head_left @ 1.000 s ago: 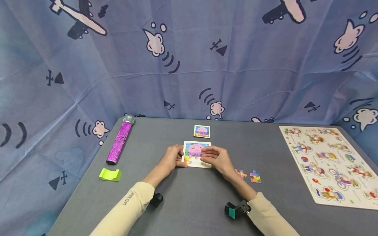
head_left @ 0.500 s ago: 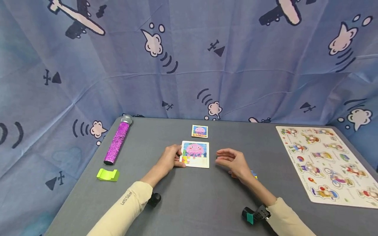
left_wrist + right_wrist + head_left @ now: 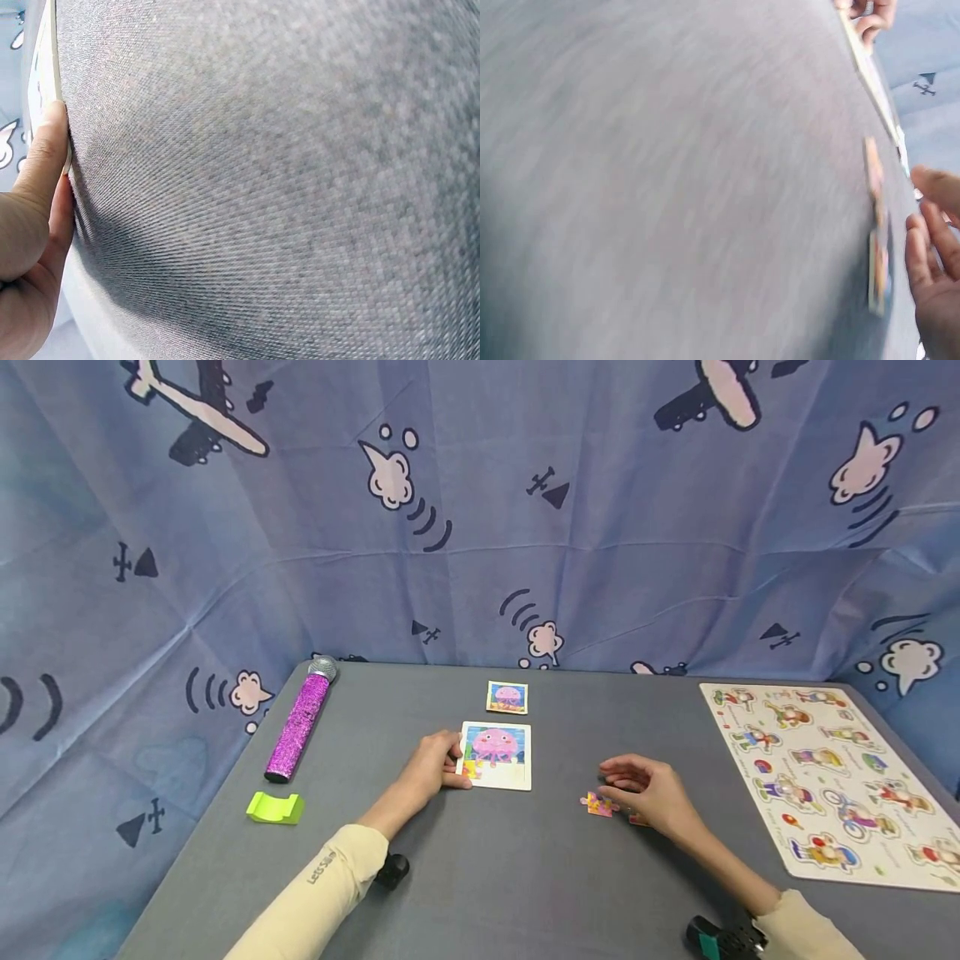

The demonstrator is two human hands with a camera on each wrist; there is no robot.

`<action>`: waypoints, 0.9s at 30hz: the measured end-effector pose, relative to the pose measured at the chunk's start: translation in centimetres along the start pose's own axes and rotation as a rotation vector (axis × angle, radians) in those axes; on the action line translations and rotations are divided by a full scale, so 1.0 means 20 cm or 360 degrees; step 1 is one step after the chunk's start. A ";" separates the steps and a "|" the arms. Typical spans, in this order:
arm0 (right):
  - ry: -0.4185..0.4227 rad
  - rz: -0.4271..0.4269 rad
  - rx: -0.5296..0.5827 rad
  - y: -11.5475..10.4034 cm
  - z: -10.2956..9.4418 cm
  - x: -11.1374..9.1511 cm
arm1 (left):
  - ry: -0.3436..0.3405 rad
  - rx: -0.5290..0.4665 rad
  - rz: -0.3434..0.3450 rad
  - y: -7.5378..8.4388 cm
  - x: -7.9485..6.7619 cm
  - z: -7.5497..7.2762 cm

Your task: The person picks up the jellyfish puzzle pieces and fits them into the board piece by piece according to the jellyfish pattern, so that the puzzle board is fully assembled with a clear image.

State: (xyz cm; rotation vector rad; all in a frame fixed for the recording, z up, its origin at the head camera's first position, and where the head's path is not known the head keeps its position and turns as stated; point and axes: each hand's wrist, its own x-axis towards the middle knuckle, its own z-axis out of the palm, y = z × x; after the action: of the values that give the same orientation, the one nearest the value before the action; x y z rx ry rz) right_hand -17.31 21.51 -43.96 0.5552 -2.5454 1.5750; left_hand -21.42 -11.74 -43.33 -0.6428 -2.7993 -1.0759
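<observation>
A small square jigsaw tray (image 3: 513, 776) lies mid-table, with a pink jellyfish picture partly filled in and a bare pale area at its lower right. My left hand (image 3: 429, 770) grips its left edge; in the left wrist view the thumb (image 3: 49, 142) lies on the rim. My right hand (image 3: 651, 789) is over the loose jigsaw pieces, fingers loosely bent and holding nothing. One pink-and-yellow jigsaw piece (image 3: 598, 804) shows left of the fingers; another piece (image 3: 637, 819) is mostly hidden under the hand. Both appear blurred in the right wrist view, apart from the fingers (image 3: 917, 251).
A small jellyfish picture card (image 3: 507, 697) lies behind the tray. At the left are a purple glitter microphone (image 3: 302, 722) and a lime-green stand (image 3: 275, 808). A large board of cartoon figures (image 3: 795, 760) covers the right side. A blue patterned curtain (image 3: 465, 527) hangs behind the table.
My right hand has left the tray and moved right and toward me, over the loose pieces. My left hand has stayed on the tray's left edge.
</observation>
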 end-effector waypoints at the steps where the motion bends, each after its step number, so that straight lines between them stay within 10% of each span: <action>1: 0.0003 -0.0024 -0.0061 0.00 -0.01 -0.01 | -0.0003 0.0000 -0.0002 0.00 0.00 0.00; 15: -0.0125 -0.0200 -0.0647 0.03 -0.08 -0.08 | 0.0009 -0.0014 0.0029 -0.01 -0.01 0.01; 27: -0.0189 -0.0297 -0.0677 0.04 -0.09 -0.04 | 0.0031 0.0023 -0.0003 -0.01 -0.01 0.00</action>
State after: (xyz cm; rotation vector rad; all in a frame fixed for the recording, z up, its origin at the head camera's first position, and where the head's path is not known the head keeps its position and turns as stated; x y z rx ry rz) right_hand -17.05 23.54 -43.98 0.8182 -2.7033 0.9276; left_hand -21.30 -11.81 -43.51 -0.6253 -2.7892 -1.0553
